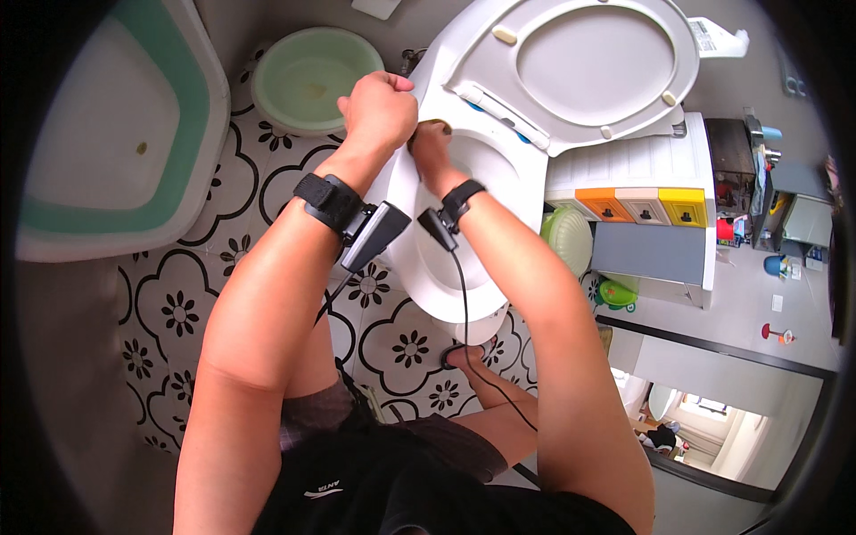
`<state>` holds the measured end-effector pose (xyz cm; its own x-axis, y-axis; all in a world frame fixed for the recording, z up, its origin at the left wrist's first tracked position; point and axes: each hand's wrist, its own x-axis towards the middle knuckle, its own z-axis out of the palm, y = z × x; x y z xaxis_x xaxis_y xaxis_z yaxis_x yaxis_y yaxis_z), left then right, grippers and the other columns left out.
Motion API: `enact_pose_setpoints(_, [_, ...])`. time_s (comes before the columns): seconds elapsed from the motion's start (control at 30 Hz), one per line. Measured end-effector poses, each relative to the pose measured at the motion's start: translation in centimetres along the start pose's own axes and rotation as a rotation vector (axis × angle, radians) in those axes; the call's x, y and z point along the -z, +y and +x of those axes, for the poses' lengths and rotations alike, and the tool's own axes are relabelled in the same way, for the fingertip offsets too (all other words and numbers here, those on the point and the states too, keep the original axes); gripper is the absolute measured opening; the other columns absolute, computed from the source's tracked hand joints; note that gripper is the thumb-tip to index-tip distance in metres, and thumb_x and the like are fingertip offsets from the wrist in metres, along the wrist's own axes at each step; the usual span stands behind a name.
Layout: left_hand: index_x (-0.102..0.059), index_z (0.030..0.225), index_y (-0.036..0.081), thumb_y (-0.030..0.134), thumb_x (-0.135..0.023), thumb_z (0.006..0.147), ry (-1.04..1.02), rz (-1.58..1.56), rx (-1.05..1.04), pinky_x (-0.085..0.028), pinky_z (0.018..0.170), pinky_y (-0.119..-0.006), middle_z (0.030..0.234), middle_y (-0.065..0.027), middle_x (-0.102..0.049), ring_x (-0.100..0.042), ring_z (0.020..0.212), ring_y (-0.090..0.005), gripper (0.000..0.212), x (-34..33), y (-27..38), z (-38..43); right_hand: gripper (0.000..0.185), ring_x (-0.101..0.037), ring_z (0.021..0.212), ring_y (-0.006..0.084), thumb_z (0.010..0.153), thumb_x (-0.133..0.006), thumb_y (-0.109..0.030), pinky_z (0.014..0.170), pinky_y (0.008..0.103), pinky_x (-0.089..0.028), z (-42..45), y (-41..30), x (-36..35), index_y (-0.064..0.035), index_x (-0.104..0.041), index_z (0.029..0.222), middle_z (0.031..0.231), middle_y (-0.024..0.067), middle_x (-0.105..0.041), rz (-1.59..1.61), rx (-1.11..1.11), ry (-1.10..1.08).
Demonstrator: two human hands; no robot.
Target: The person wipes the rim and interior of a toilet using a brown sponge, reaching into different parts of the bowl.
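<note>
A white toilet (401,254) stands before me with its seat (615,134) and lid raised. My right hand (431,150) is at the left inner edge of the bowl, its fingers closed around a small brown object (438,124), perhaps a scrubbing pad, mostly hidden by the hand. My left hand (381,107) is just left of it, over the toilet's left side. Its fingers are curled and the palm is out of sight, so I cannot see whether it holds anything. Both wrists wear black straps with corded devices.
A pale green basin (301,80) sits on the patterned tile floor (408,348), left of the toilet. A white and green tub (217,134) fills the far left. On the right are a drawer cabinet (628,164), a green ribbed basin (567,241) and a wall mirror (729,414).
</note>
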<state>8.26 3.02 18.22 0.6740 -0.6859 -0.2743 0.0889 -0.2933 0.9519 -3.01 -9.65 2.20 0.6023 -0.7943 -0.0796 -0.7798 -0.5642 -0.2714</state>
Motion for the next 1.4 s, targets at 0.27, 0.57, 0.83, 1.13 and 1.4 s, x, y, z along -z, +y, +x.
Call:
enact_pose_setpoints(0.27, [-0.068,0.099,0.008,0.006,-0.054,0.079,0.039,-0.007,0.015,-0.04,0.1,-0.041,0.104,-0.0136,-0.068,-0.043,0.12,-0.0356,0.025,1.5,-0.5,0.7,0.028,-0.063,0.074,0.0193,0.079,-0.076,-0.021,0.063,0.033,-0.048,-0.8,-1.2,6.3,-0.0013,-0.067,0.096,0.088,0.0079,-0.067,0.507,-0.552,-0.105])
enact_pose_setpoints(0.57, [-0.069,0.11,0.007,0.007,-0.055,0.078,-0.134,0.157,0.012,-0.041,0.1,-0.041,0.115,-0.0153,-0.066,-0.047,0.12,-0.0395,0.034,0.3,-2.0,2.4,0.028,-0.062,0.073,0.0126,0.078,-0.077,-0.025,0.067,0.0286,-0.049,-2.9,-0.7,10.1,0.0001,-0.07,0.086,0.086,0.004,-0.068,0.776,-0.196,-0.085])
enact_pose_setpoints(0.83, [-0.062,0.123,0.004,0.008,-0.053,0.079,-0.168,0.254,0.058,-0.039,0.103,-0.042,0.125,-0.0171,-0.061,-0.042,0.127,-0.0421,0.045,2.2,-1.0,1.2,0.032,-0.065,0.091,0.016,0.088,-0.07,-0.016,0.082,0.0309,-0.052,-3.2,-5.0,16.3,0.0038,-0.06,0.112,0.105,0.0105,-0.067,1.065,-0.053,-0.227])
enact_pose_setpoints(1.13, [-0.057,0.13,0.006,0.004,-0.054,0.08,-0.077,0.212,0.066,-0.039,0.105,-0.042,0.126,-0.0164,-0.061,-0.036,0.133,-0.0376,0.05,2.2,-0.7,0.9,0.043,-0.067,0.09,0.03,0.081,-0.075,-0.027,0.079,0.0372,-0.052,-4.0,2.3,5.0,0.008,-0.064,0.103,0.098,0.0216,-0.069,0.543,-0.378,-0.045])
enact_pose_setpoints(1.4, [-0.061,0.121,0.004,0.006,-0.053,0.079,-0.029,0.152,0.004,-0.038,0.104,-0.042,0.121,-0.018,-0.063,-0.041,0.127,-0.0402,0.043,2.8,-1.9,1.3,0.062,-0.059,0.112,0.0353,0.086,-0.056,-0.052,0.102,0.0444,-0.038,-2.4,-1.9,1.1,0.0049,-0.066,0.107,0.108,0.0263,-0.066,0.501,-0.282,-0.244])
